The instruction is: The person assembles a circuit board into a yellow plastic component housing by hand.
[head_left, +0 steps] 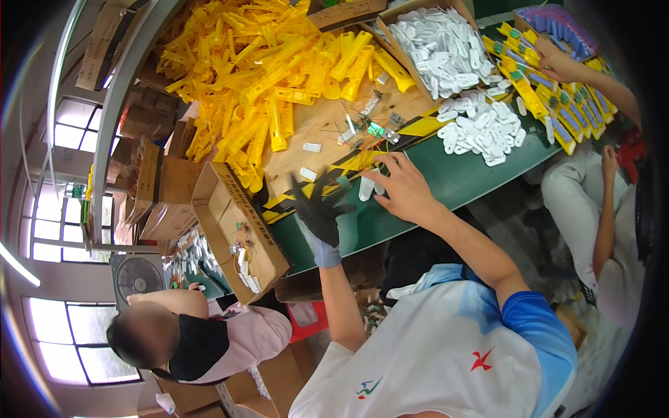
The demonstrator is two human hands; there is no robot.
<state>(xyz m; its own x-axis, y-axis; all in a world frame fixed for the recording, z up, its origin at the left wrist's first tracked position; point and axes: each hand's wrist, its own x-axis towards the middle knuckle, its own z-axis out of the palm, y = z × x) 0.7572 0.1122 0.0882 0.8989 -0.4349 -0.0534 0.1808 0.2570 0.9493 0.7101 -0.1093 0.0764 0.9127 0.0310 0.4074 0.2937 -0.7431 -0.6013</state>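
My left hand [318, 212], in a dark glove with a grey cuff, hovers over the front edge of the bench with its fingers spread. Nothing shows in it. Beside it, my bare right hand [408, 187] has its fingertips and thumb around a small white oval plastic cover [366, 188] above the green bench top. Beyond the right hand, a small green circuit board [382, 132] with thin wires lies near the yellow-and-black striped tape. Two white rectangular pieces, a nearer one [307, 173] and a farther one [311, 147], lie on the wooden board.
Yellow plastic housings [272, 76] are heaped at the back left. White covers fill a cardboard box [411, 52] and form a loose pile [481, 129]. At right a co-worker's hand [557, 63] touches rows of yellow assemblies [557, 104]. An open carton [233, 230] stands left; another person sits beyond it.
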